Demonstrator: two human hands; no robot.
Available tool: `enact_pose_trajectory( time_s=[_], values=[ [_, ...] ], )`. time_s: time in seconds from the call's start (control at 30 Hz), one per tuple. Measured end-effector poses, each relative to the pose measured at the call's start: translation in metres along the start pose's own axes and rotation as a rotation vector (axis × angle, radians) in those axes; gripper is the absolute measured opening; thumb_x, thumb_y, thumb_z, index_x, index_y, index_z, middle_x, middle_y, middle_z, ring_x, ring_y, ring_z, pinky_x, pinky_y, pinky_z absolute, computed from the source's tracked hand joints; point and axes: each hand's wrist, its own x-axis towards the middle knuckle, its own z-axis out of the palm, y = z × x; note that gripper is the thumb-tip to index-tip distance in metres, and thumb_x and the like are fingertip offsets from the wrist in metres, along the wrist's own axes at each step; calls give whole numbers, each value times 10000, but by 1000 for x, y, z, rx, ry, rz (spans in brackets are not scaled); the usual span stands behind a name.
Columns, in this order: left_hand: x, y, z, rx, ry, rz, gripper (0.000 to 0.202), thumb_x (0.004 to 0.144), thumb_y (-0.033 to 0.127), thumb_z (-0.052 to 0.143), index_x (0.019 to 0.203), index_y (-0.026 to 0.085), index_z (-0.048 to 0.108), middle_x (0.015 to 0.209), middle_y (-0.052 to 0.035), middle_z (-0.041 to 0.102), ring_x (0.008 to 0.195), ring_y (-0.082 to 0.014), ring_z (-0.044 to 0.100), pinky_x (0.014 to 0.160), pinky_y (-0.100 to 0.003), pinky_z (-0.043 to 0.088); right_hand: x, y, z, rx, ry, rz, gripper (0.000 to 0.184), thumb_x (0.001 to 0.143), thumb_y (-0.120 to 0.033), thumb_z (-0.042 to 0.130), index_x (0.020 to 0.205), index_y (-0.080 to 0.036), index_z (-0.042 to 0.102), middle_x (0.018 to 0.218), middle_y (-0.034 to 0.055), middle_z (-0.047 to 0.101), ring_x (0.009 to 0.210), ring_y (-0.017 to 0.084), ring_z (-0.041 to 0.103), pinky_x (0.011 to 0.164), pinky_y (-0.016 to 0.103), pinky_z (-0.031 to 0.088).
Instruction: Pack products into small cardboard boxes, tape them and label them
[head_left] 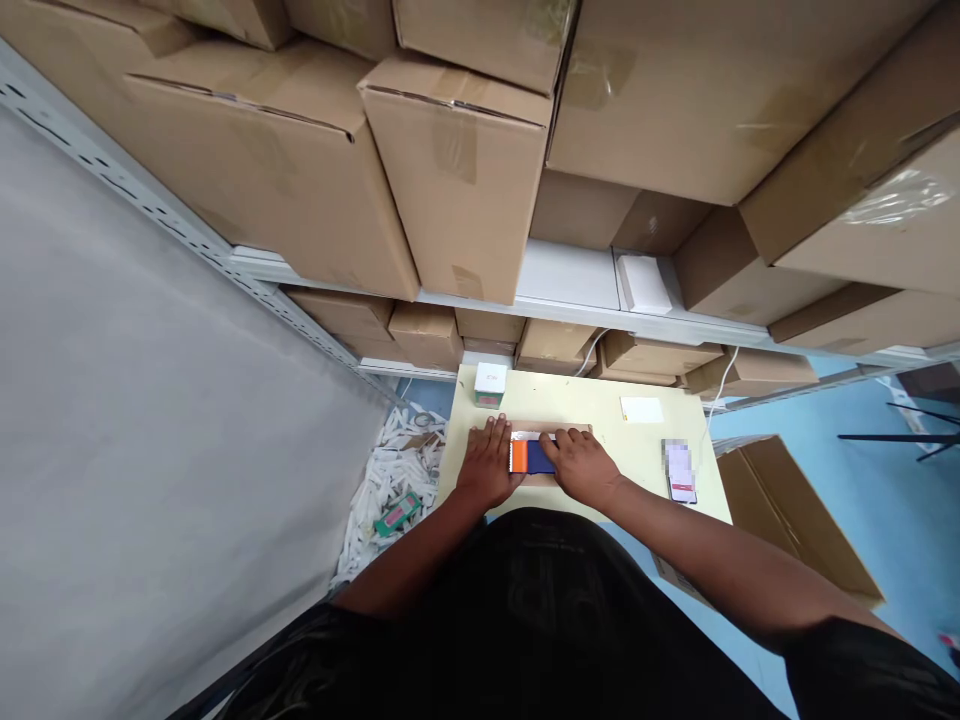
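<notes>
An orange and blue flat box [530, 456] lies on a brown cardboard piece [576, 433] on the pale yellow table [570, 400]. My left hand [489, 463] rests flat at the box's left end, fingers stretched out on the table. My right hand [579, 464] lies on the box's right end, fingers pressing down on it.
A small white and green box [490, 384] stands at the table's back left, a white card [642, 409] at the back right, a phone [680, 471] at the right edge. Shelves of cardboard cartons [457, 170] loom ahead. An open carton [795, 520] sits right; white packets [390, 470] lie left.
</notes>
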Motion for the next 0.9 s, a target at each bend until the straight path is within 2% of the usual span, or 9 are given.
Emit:
enact_pose_trajectory(
  time_s=[0.17, 0.33, 0.67, 0.77, 0.9],
  values=[
    [3, 5, 4, -1, -3, -30, 918, 904, 541, 564, 1630, 83, 236, 1702, -185, 181, 1580, -371, 147, 1272, -567, 85, -21, 28, -1, 4, -18, 12, 520, 948, -190, 489, 1466, -142, 485, 1187, 193, 621, 1044, 331, 567, 890, 429, 402],
    [5, 6, 2, -12, -17, -44, 936, 905, 601, 569, 1620, 76, 268, 1698, -192, 192, 1573, -386, 167, 1267, -570, 109, -54, 70, 6, 7, -59, 46, 592, 894, -201, 558, 1475, -137, 467, 1155, 174, 621, 1001, 316, 572, 873, 410, 416],
    [6, 6, 3, 43, -15, -21, 957, 906, 628, 563, 1636, 103, 234, 1703, -185, 177, 1572, -383, 173, 1265, -551, 141, -132, 174, 51, -19, -67, 107, 651, 866, -253, 606, 1487, -134, 448, 1123, 164, 624, 1007, 323, 575, 896, 425, 449],
    [7, 8, 3, 60, -14, -10, 958, 908, 629, 558, 1634, 93, 237, 1703, -191, 173, 1571, -383, 176, 1266, -541, 149, -133, 185, 70, -9, -123, 135, 664, 879, -231, 585, 1516, -143, 419, 1127, 173, 629, 999, 323, 592, 872, 420, 458],
    [9, 9, 4, 69, -14, -16, 960, 905, 634, 558, 1631, 89, 244, 1700, -196, 179, 1569, -386, 182, 1263, -543, 164, -106, 176, 94, 32, -244, 154, 696, 891, -184, 548, 1561, -146, 363, 1177, 204, 628, 1017, 333, 619, 862, 424, 466]
  ],
)
